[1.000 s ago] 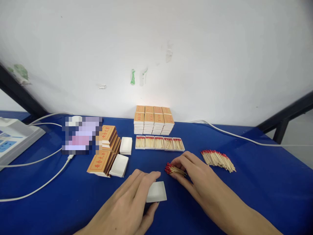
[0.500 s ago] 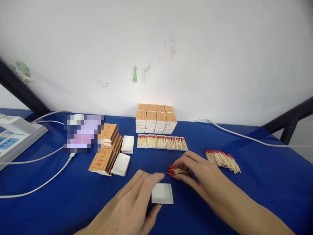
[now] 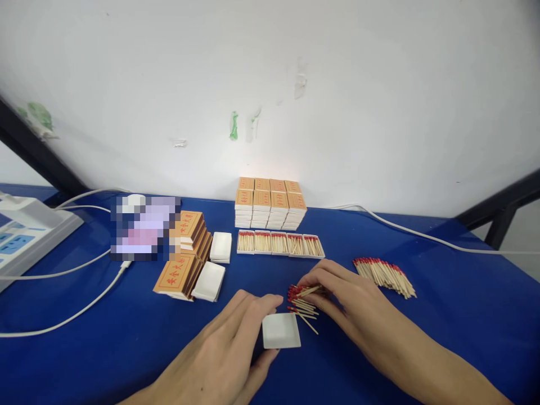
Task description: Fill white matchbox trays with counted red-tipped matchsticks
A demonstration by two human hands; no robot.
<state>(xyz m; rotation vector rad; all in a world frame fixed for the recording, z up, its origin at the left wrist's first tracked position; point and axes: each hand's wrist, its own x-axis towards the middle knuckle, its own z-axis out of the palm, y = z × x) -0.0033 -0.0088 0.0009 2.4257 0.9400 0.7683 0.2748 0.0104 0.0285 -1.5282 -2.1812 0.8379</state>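
Observation:
My left hand [image 3: 230, 343] grips an empty white matchbox tray [image 3: 281, 331] by its left end, thumb below and fingers above. Just right of it, my right hand [image 3: 346, 304] pinches a bunch of red-headed matches [image 3: 310, 291], their heads pointing left. Several loose matches [image 3: 304, 309] lie fanned on the blue table under and in front of that hand, one slanting toward the tray's right side. Beyond the hands stands a row of trays filled with matches [image 3: 279, 244]. A larger pile of matches [image 3: 385, 276] rests on the table right of my right hand.
Stacked orange-topped matchboxes [image 3: 270, 202] stand against the wall. To the left are orange matchbox covers [image 3: 179, 274] and two stacks of white trays [image 3: 210, 281]. A blurred phone-like object [image 3: 145, 228], a white device [image 3: 37, 225] and cables [image 3: 76, 322] lie farther left.
Several matches have come away from the bunch at my right hand and now lie spread on the table. My left hand and the tray have hardly moved.

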